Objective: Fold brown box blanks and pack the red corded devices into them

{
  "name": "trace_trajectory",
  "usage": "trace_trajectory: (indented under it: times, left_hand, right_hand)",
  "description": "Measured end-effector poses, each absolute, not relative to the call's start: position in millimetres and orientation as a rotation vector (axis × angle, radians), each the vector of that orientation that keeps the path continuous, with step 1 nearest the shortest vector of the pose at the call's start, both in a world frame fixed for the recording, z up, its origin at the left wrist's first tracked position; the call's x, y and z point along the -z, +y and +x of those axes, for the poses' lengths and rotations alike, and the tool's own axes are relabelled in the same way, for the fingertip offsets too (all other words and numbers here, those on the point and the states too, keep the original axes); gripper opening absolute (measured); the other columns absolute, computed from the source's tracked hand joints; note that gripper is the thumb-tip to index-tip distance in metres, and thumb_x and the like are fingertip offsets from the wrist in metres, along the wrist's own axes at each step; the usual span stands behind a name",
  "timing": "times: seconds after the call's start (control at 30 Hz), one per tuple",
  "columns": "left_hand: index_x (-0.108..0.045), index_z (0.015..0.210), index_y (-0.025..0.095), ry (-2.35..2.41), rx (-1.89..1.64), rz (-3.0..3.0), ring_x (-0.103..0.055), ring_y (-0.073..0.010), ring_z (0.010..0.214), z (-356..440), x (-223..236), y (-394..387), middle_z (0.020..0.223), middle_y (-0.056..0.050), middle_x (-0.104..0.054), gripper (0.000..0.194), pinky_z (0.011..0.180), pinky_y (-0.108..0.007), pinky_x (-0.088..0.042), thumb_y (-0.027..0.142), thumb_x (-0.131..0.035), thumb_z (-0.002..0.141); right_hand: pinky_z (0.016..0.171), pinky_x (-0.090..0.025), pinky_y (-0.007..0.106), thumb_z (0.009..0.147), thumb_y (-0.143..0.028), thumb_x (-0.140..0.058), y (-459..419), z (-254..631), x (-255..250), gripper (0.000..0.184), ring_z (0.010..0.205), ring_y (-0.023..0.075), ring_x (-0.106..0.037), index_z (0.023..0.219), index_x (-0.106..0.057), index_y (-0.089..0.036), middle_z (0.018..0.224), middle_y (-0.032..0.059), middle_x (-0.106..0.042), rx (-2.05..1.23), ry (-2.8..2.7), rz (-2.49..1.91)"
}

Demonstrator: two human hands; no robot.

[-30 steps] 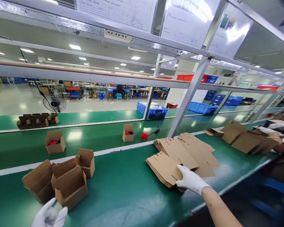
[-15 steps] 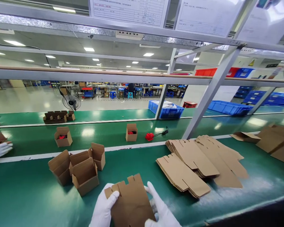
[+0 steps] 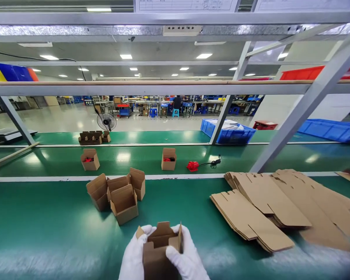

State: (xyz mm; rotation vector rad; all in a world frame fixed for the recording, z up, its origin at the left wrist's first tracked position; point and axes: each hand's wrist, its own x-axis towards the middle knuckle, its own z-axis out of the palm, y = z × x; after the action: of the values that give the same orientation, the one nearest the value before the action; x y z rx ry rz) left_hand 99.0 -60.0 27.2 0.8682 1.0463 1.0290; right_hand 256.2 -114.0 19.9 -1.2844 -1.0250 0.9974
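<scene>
Between my two white-gloved hands is a small cardboard box [image 3: 159, 258], squared out with its flaps standing up. My left hand [image 3: 136, 251] grips its left side, fingers wrapped near a flap. My right hand [image 3: 186, 252] holds the right side, with the thumb across the near panel. Just beyond, to the left, several open cardboard boxes [image 3: 124, 208] stand clustered on the green table. Flat folded cardboard blanks [image 3: 251, 219] lie in overlapping stacks to the right of my hands.
Farther back, two boxes [image 3: 90, 161] with red items inside stand on the green strip. A red device [image 3: 193, 166] with a black cord lies near them. A slanted metal post [image 3: 306, 101] rises at right. Beyond are a blue bin [image 3: 233, 134] and a fan [image 3: 106, 121].
The flat cardboard blank in my hands has been opened into a box shape. The view has turned left, and another person's gloved hand at the left edge is no longer seen.
</scene>
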Motion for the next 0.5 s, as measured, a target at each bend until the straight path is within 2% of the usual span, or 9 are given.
trace_trajectory:
  times: [0.07,0.13,0.2,0.23,0.3,0.37,0.43,0.5]
  left_hand:
    - [-0.07,0.114,0.02,1.131,-1.111,0.866,-0.061,-0.0279,0.127,103.4,-18.1,-69.4,0.129,-0.009,-0.07,0.042,0.112,-0.039,-0.047,0.051,-0.057,0.088]
    - [-0.061,0.132,0.022,1.188,-1.197,0.956,-0.052,-0.0251,0.137,110.0,-3.4,-79.7,0.143,-0.007,-0.062,0.049,0.117,-0.037,-0.042,0.051,-0.048,0.095]
    - [-0.047,0.147,0.026,1.146,-1.264,1.177,-0.047,-0.0246,0.142,112.0,14.3,-87.9,0.153,-0.007,-0.052,0.058,0.118,-0.038,-0.039,0.055,-0.047,0.096]
    - [-0.046,0.147,0.03,1.094,-1.298,1.334,-0.046,-0.0253,0.142,109.9,22.7,-89.9,0.156,-0.007,-0.048,0.058,0.118,-0.038,-0.04,0.057,-0.049,0.096]
    - [-0.059,0.136,0.036,0.957,-1.353,1.65,-0.048,-0.0275,0.141,99.8,35.4,-88.9,0.158,-0.005,-0.044,0.047,0.116,-0.041,-0.042,0.055,-0.056,0.093]
    - [-0.072,0.116,0.035,0.813,-1.33,1.892,-0.052,-0.0298,0.138,86.0,40.6,-82.6,0.158,-0.006,-0.044,0.031,0.111,-0.043,-0.047,0.051,-0.06,0.092]
    - [-0.076,0.105,0.03,0.738,-1.179,2.025,-0.06,-0.03,0.129,74.1,39.8,-76.1,0.156,-0.01,-0.046,0.028,0.105,-0.041,-0.053,0.05,-0.061,0.092]
    - [-0.076,0.096,0.024,0.77,-1.013,2.027,-0.068,-0.0276,0.117,67.1,37.1,-73.5,0.151,-0.015,-0.052,0.034,0.096,-0.036,-0.058,0.053,-0.059,0.092]
  right_hand:
    - [0.089,-0.055,0.033,0.084,-0.053,-0.066,-115.7,247.7,-7.2,0.048,0.101,0.026,-0.067,0.121,-0.056,-0.024,0.112,0.0076,-0.068,-0.944,-0.912,-1.374]
    - [0.094,-0.054,0.033,0.089,-0.046,-0.061,-116.5,242.0,3.8,0.043,0.107,0.0262,-0.067,0.126,-0.055,-0.024,0.119,0.0083,-0.067,-0.893,-0.886,-1.416]
    - [0.098,-0.053,0.034,0.089,-0.036,-0.057,-116.2,239.4,13.1,0.038,0.112,0.0261,-0.065,0.126,-0.056,-0.023,0.123,0.0085,-0.067,-0.84,-0.924,-1.395]
    - [0.101,-0.052,0.035,0.088,-0.03,-0.056,-115.9,238.8,17.5,0.038,0.114,0.0258,-0.065,0.125,-0.057,-0.023,0.124,0.0085,-0.067,-0.808,-0.955,-1.376]
    - [0.104,-0.051,0.035,0.086,-0.021,-0.052,-116.5,238.8,26.8,0.041,0.117,0.0247,-0.064,0.127,-0.056,-0.022,0.124,0.0085,-0.068,-0.737,-1.02,-1.351]
    - [0.104,-0.052,0.034,0.09,-0.017,-0.049,-119.6,240.9,36.9,0.046,0.119,0.0238,-0.064,0.136,-0.051,-0.022,0.127,0.0091,-0.068,-0.637,-1.097,-1.354]
    - [0.102,-0.054,0.035,0.097,-0.024,-0.049,-124.0,247.4,45.6,0.05,0.122,0.0252,-0.064,0.146,-0.044,-0.024,0.135,0.0105,-0.064,-0.479,-1.24,-1.337]
    - [0.1,-0.056,0.036,0.101,-0.038,-0.051,-127.3,259.1,48.6,0.055,0.124,0.0285,-0.062,0.153,-0.039,-0.025,0.142,0.012,-0.059,-0.278,-1.484,-1.221]
